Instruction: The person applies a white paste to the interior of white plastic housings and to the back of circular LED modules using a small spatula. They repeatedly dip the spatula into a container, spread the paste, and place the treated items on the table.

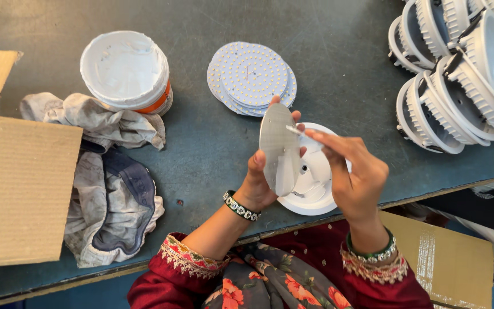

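Observation:
My left hand holds a thin round metal disc upright by its edge, its plain grey back facing me, smeared with white paste. My right hand pinches a small stick whose tip touches the disc's upper face. Under both hands a white round lamp housing lies on the dark green table, close to its front edge. A fanned stack of round white LED boards lies just beyond the hands.
A white tub of paste with an orange band stands at the back left. Dirty rags lie beside an open cardboard box on the left. Stacked white ribbed lamp housings fill the right. A cardboard sheet sits below the table edge.

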